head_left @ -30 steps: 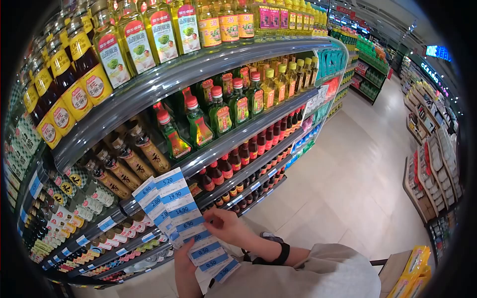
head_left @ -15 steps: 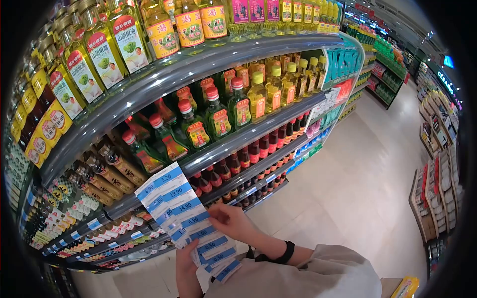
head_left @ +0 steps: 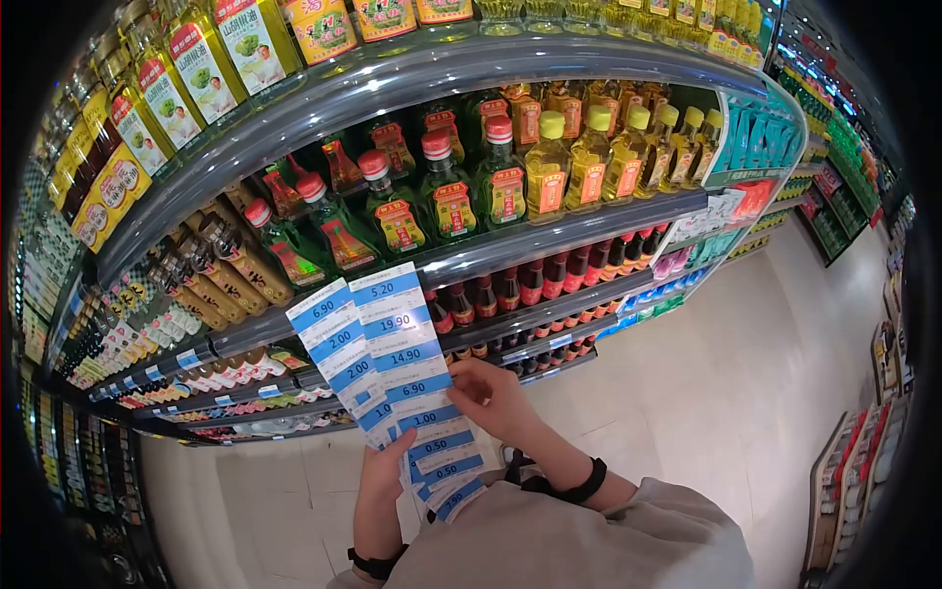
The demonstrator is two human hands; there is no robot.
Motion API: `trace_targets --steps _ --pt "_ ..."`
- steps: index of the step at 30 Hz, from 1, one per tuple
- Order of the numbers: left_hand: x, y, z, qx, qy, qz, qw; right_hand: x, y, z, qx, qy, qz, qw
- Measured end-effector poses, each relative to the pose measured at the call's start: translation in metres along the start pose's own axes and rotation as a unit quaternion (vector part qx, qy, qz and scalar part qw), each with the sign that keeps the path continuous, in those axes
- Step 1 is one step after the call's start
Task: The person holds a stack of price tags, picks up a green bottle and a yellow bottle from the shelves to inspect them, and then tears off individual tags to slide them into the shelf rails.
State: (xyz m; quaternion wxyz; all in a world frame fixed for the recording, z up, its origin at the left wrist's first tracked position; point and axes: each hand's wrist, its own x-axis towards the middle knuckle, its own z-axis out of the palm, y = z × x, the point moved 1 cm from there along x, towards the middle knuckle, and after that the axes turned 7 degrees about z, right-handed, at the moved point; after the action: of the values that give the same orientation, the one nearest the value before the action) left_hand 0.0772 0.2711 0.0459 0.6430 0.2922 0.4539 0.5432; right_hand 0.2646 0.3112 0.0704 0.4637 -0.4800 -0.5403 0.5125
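Holding a fan of price strips (head_left: 419, 373) in the left hand (head_left: 386, 471), near and central, just above the front of the shirt (head_left: 589, 540). Pointing lengthwise away from the shirt toward the shelving (head_left: 471, 74), with a long axis slanting from near right to far left. Splaying into two at the far end, with the left strip leaning more sharply left, and overlapping in uneven layers toward the near end. Facing up, with figures upright as seen from the near side.

Looking white, crossed by broad blue bands with dark figures. Reading, far to near on the right strip, 5.20, 19.90, 14.90, 6.90, 1.00, 0.50 and 0.50; on the left, 6.90, 2.00, 2.00 and a part-covered figure. Too small to read in the fine print.

Clamping the strips under the left thumb. Curling the right hand (head_left: 498, 401) with thumb and forefinger narrowed together at the right edge, near 6.90; cannot tell whether pinching paper or merely touching.

Facing red-capped green bottles (head_left: 453, 201) beyond, with yellow-capped bottles (head_left: 592, 167) to the right and red-labelled bottles (head_left: 531, 283) one level below.
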Motion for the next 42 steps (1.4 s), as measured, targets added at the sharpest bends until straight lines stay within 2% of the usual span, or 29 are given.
trace_targets --steps 6,9,12,15,17,18,19,20,21,22,23,25,26,28,29,31,32,34,35,37,38,40,42 --pt "-0.009 -0.011 0.028 -0.011 -0.007 -0.026 1.0 -0.003 0.009 -0.026 -0.023 -0.024 0.03 0.999" --pt "-0.01 -0.027 0.031 -0.023 -0.019 -0.07 0.997 -0.006 0.014 -0.034 -0.033 0.003 0.02 0.999" --pt "-0.015 -0.035 0.04 -0.034 -0.034 -0.074 0.996 -0.008 0.018 -0.041 -0.035 0.017 0.02 0.999" --pt "-0.02 -0.036 0.045 -0.026 -0.01 -0.083 0.996 -0.011 0.007 -0.047 -0.057 0.002 0.013 0.998" --pt "-0.021 -0.041 0.039 -0.037 0.001 -0.076 0.996 -0.017 -0.013 -0.055 -0.082 0.027 -0.015 0.996" --pt "-0.021 -0.042 0.035 -0.048 0.004 -0.072 0.996 -0.02 -0.021 -0.064 -0.069 -0.077 -0.009 0.995" --pt "-0.022 -0.042 0.032 -0.05 0.012 -0.066 0.997 -0.027 -0.031 -0.075 -0.017 -0.252 -0.023 0.967" --pt "-0.023 -0.043 0.029 -0.046 0.023 -0.06 0.997 -0.034 -0.043 -0.083 0.035 -0.418 -0.034 0.907" --pt "-0.025 -0.042 0.026 -0.042 0.033 -0.056 0.997 -0.041 -0.056 -0.085 0.044 -0.568 -0.047 0.821" --pt "-0.028 -0.041 0.025 -0.043 0.04 -0.053 0.997 -0.048 -0.067 -0.086 0.052 -0.699 -0.059 0.71" --pt "-0.029 -0.039 0.024 -0.039 0.05 -0.045 0.997 -0.052 -0.076 -0.082 0.054 -0.704 -0.059 0.706" --pt "-0.031 -0.034 0.024 -0.038 0.063 -0.035 0.997 -0.062 -0.086 -0.072 0.012 -0.792 -0.015 0.61" --pt "-0.032 -0.032 0.024 -0.035 0.065 -0.03 0.997 -0.065 -0.084 -0.069 0.012 -0.794 -0.015 0.607" --pt "-0.033 -0.029 0.022 -0.031 0.068 -0.025 0.997 -0.068 -0.081 -0.065 0.044 -0.669 -0.146 0.728" --pt "-0.033 -0.029 0.021 -0.035 0.071 -0.027 0.997 -0.069 -0.083 -0.064 0.045 -0.67 -0.146 0.727" --pt "-0.034 -0.029 0.018 -0.037 0.072 -0.03 0.996 -0.07 -0.088 -0.063 -0.009 -0.717 -0.1 0.689" --pt "-0.033 -0.029 0.016 -0.026 0.07 -0.026 0.997 -0.069 -0.091 -0.063 -0.008 -0.716 -0.1 0.69" --pt "-0.033 -0.029 0.015 -0.014 0.064 -0.023 0.998 -0.067 -0.096 -0.062 -0.057 -0.764 -0.077 0.638" --pt "-0.033 -0.027 0.015 -0.017 0.064 -0.023 0.998 -0.067 -0.095 -0.062 -0.057 -0.763 -0.078 0.64" --pt "-0.031 -0.024 0.017 -0.02 0.063 -0.023 0.998 -0.067 -0.09 -0.063 0.075 -0.855 -0.164 0.486" --pt "-0.031 -0.021 0.018 -0.015 0.064 -0.017 0.998 -0.069 -0.086 -0.067 0.076 -0.855 -0.165 0.485" --pt "-0.034 -0.017 0.019 -0.01 0.066 -0.011 0.998 -0.07 -0.078 -0.083 0.213 -0.746 -0.163 0.609" --pt "-0.034 -0.014 0.02 -0.016 0.071 -0.004 0.997 -0.066 -0.072 -0.089 0.265 -0.711 -0.176 0.627"
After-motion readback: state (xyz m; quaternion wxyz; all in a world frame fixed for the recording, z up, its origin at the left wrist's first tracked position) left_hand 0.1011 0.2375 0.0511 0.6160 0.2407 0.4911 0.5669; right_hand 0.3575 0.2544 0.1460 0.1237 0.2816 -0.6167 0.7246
